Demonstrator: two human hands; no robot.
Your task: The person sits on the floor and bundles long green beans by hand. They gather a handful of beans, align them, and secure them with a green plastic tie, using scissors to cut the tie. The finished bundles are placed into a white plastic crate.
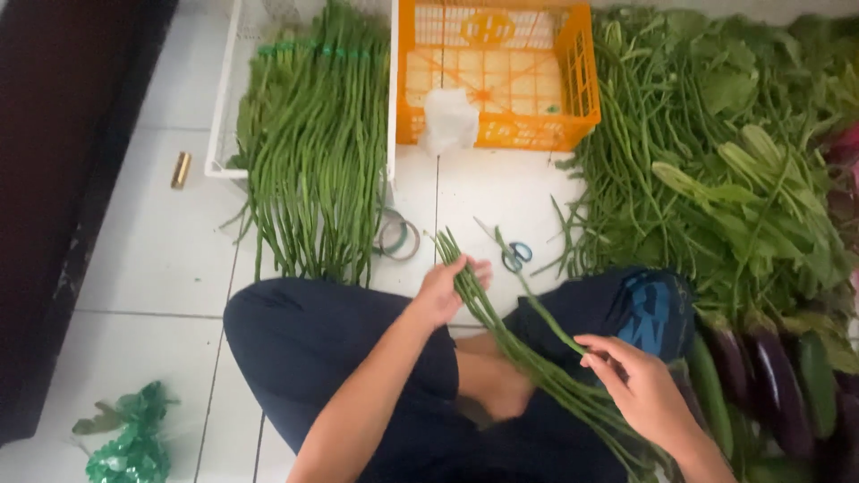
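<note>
Two hands work one small bunch of long beans (pixel 501 331) lying across the person's lap. Left of the bunch, a tied heap of beans (pixel 313 152) lies finished in a white crate (pixel 224 107). The left hand (pixel 443 291) closes its fingers around the bunch's top; the right hand (pixel 635 380) pinches a single bean between fingertips. Just beyond the bunch lie a tape roll (pixel 398 237) and scissors (pixel 510 250), then an orange crate (pixel 497 72). Right of the bunch, a loose pile of beans and greens (pixel 707 161) looks unsorted, with eggplants (pixel 769 380) nearby
</note>
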